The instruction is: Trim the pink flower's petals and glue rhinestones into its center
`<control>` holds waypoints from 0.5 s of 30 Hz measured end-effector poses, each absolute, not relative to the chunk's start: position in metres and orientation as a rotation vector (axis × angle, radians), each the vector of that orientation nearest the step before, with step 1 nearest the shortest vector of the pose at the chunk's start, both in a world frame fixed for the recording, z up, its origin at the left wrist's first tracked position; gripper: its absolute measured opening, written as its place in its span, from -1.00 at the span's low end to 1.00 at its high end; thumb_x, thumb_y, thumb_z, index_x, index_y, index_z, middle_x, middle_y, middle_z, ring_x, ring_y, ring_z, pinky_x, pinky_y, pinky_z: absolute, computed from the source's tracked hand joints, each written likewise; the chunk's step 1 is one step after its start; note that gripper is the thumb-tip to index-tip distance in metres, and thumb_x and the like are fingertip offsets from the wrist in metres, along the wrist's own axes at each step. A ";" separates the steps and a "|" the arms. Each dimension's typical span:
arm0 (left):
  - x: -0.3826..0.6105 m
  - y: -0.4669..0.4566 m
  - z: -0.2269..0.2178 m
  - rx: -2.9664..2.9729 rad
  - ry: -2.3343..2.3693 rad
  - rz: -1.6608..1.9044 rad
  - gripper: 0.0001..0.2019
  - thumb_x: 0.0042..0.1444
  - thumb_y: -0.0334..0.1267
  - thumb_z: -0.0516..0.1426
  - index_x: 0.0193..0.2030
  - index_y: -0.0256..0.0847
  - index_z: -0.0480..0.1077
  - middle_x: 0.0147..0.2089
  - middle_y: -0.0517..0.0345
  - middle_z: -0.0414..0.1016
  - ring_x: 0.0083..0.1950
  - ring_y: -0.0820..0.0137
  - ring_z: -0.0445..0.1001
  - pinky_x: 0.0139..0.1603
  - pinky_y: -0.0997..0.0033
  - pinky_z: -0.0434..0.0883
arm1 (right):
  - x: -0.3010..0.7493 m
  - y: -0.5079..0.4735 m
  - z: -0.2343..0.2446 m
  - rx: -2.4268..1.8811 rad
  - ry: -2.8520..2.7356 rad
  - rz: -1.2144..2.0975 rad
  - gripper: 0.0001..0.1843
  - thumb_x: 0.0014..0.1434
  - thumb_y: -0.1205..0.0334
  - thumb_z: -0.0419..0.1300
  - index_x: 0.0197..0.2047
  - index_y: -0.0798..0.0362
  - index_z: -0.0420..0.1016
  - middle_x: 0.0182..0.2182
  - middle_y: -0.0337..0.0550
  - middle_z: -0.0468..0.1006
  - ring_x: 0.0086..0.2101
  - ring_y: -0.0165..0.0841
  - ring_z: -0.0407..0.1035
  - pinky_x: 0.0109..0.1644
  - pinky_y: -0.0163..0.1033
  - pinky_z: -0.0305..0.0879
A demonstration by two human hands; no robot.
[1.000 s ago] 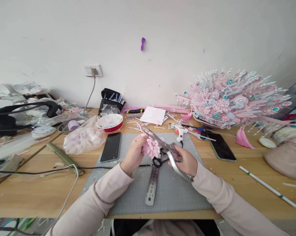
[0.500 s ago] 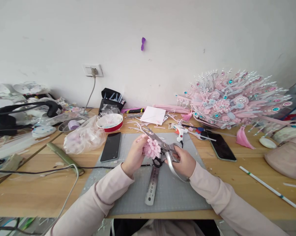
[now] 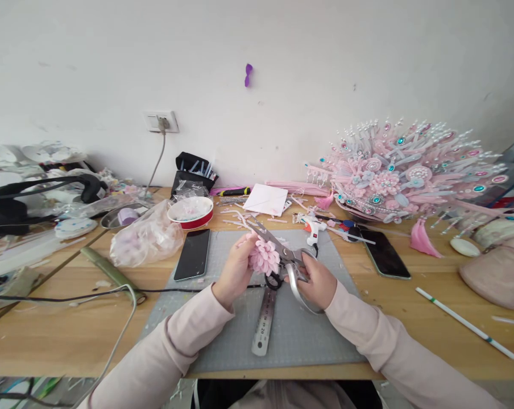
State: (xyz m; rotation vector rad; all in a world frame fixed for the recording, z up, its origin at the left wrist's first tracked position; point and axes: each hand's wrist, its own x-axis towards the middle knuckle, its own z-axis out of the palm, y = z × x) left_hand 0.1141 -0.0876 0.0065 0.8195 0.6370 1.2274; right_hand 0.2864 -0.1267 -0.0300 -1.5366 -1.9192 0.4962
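Between the thumb and fingers of my left hand (image 3: 235, 270) is a pink petalled flower (image 3: 264, 257). My right hand (image 3: 319, 281) grips the handles of large metal scissors (image 3: 293, 258). Their blades point up and left, along the flower's upper right edge; whether they touch its petals I cannot tell. Below the flower, a steel ruler (image 3: 263, 326) lies on the grey cutting mat (image 3: 312, 341), close to a small black ring-shaped piece (image 3: 273, 280). The undersides of both hands and some fingertips are hidden.
A phone (image 3: 192, 254) lies left of my hands, another phone (image 3: 385, 253) to the right. Behind them are a red-rimmed bowl (image 3: 197, 220), a white card (image 3: 265, 200) and a glue gun (image 3: 314, 230). A beaded pink headdress (image 3: 393, 176) stands at the back right. Cables (image 3: 90, 296) cross the left side.
My right hand and the scissors handles have shifted very slightly, the handles coming a little closer together. My left hand and the flower have hardly moved.
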 end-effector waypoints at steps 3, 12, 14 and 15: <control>0.115 -0.089 0.007 0.813 0.624 1.234 -0.80 -0.11 -0.18 0.20 -0.47 -0.24 0.30 -0.51 0.24 0.42 -0.51 0.50 0.38 -0.44 0.53 0.33 | 0.284 -0.128 -0.030 -1.501 -1.929 0.511 -0.80 -0.01 0.14 0.15 -0.33 0.03 0.25 -0.40 -0.16 0.43 -0.38 -0.32 0.37 -0.33 -0.29 0.24; 0.117 -0.090 0.004 0.817 0.610 1.213 -0.84 -0.04 -0.18 0.16 -0.39 -0.22 0.34 -0.41 0.21 0.48 -0.37 0.42 0.46 -0.29 0.45 0.36 | 0.283 -0.129 -0.031 -1.546 -1.959 0.502 -0.80 0.00 0.14 0.15 -0.33 0.04 0.25 -0.44 -0.19 0.40 -0.42 -0.34 0.32 -0.37 -0.29 0.20; 0.118 -0.090 0.004 0.819 0.607 1.221 -0.84 -0.03 -0.18 0.15 -0.39 -0.22 0.34 -0.41 0.22 0.48 -0.38 0.44 0.45 -0.30 0.47 0.36 | 0.282 -0.129 -0.030 -1.551 -1.945 0.530 -0.80 -0.01 0.14 0.15 -0.35 0.04 0.24 -0.45 -0.20 0.39 -0.44 -0.34 0.32 -0.37 -0.28 0.19; 0.118 -0.090 0.003 0.818 0.603 1.219 -0.84 -0.03 -0.17 0.15 -0.40 -0.22 0.34 -0.42 0.22 0.47 -0.40 0.45 0.45 -0.32 0.48 0.36 | 0.282 -0.130 -0.030 -1.541 -1.932 0.561 -0.79 -0.02 0.14 0.15 -0.35 0.04 0.23 -0.46 -0.21 0.39 -0.44 -0.35 0.32 -0.38 -0.28 0.20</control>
